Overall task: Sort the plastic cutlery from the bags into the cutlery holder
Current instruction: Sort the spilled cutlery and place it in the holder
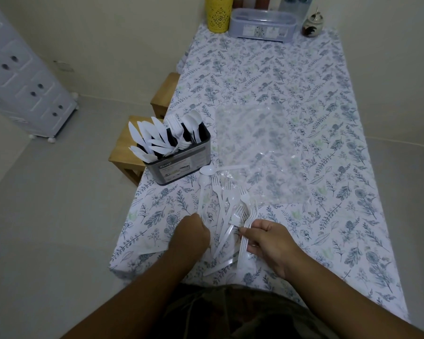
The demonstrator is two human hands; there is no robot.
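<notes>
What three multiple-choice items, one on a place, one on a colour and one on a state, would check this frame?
1. Where does the holder stand?
A. at the table's left edge
B. at the far end by the wall
C. on the stool

2. What colour is the tall cup at the far end?
A. red
B. yellow
C. black

3. What is the right hand doing?
A. resting flat on the cloth
B. pinching a bunch of forks
C. reaching into the holder

Answers:
1. A: the holder sits on the floral cloth beside the left edge, knives, forks and spoons already in it.
2. B: the cup is yellow with a cut-out pattern.
3. B: thumb and fingers close round the fork handles, tines pointing away, while the left hand is among the loose pile.
</notes>
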